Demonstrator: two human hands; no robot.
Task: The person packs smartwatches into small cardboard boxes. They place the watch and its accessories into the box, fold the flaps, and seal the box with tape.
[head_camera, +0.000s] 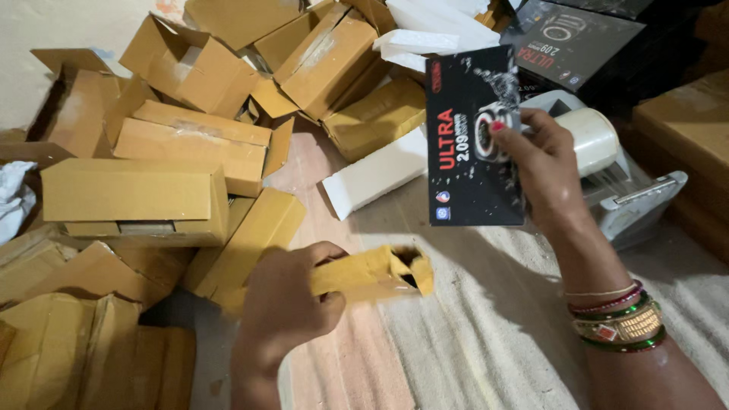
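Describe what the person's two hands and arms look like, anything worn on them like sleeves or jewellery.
Both forearms are bare, with no sleeves in view. The right hand has red polish on the one nail that shows. Its wrist carries a stack of bangles: thin red and green ones, a broader gold one with a small red square, and a pale thread-like band above. The left hand shows no rings, bangles or watch.

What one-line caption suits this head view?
Left hand holds an open brown carton; right hand holds a black box above it.
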